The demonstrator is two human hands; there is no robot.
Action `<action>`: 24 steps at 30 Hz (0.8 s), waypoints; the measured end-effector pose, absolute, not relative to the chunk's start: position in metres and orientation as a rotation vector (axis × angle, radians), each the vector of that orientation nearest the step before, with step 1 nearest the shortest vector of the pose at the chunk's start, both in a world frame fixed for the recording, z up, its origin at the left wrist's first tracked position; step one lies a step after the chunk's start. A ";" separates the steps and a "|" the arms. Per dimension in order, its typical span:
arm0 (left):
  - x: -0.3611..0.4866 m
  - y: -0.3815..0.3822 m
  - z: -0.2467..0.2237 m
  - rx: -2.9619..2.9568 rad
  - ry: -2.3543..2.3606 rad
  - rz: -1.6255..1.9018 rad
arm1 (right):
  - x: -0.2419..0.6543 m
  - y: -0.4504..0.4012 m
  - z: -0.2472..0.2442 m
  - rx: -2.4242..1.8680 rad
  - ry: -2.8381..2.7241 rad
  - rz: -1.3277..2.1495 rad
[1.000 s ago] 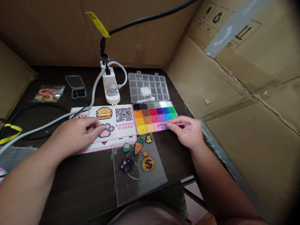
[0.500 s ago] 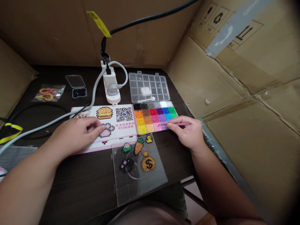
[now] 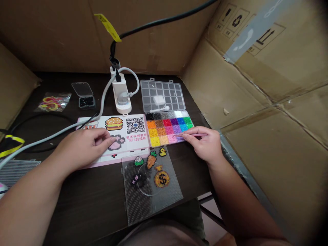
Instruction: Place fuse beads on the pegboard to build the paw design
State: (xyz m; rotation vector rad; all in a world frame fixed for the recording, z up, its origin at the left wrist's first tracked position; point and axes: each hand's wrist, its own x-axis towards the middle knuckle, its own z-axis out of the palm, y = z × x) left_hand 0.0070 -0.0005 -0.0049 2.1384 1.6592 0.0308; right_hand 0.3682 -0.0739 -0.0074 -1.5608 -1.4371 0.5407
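My right hand (image 3: pixel 205 141) is closed on pink tweezers (image 3: pixel 196 135), whose tips reach over the pink beads in the front part of the bead box (image 3: pixel 166 131). On the printed pattern sheet (image 3: pixel 135 145) rests my left hand (image 3: pixel 88 145), its fingers curled beside the pink paw picture; what it holds, if anything, is hidden. Nearer to me lies a clear pegboard (image 3: pixel 151 205) bearing bead figures: a carrot (image 3: pixel 151 160), a money bag (image 3: pixel 162 177), a yellow duck (image 3: pixel 162 152), a green and white piece (image 3: pixel 139 161) and a dark piece with pink parts (image 3: pixel 139 180).
A white power strip (image 3: pixel 121 90) with cables stands behind the sheet. The box's clear lid (image 3: pixel 162 95) holds a white item. A small case (image 3: pixel 86 101) and a bag of colourful items (image 3: pixel 53 102) lie back left. Cardboard walls (image 3: pixel 251 78) surround the table.
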 end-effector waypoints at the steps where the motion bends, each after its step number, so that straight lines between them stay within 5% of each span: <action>1: 0.007 0.000 -0.005 2.137 1.656 0.034 | 0.368 -0.074 -0.008 -1.561 -1.439 0.540; 24: 0.014 -0.002 0.004 2.128 1.703 -0.050 | 0.356 -0.090 -0.008 -1.313 -1.337 0.691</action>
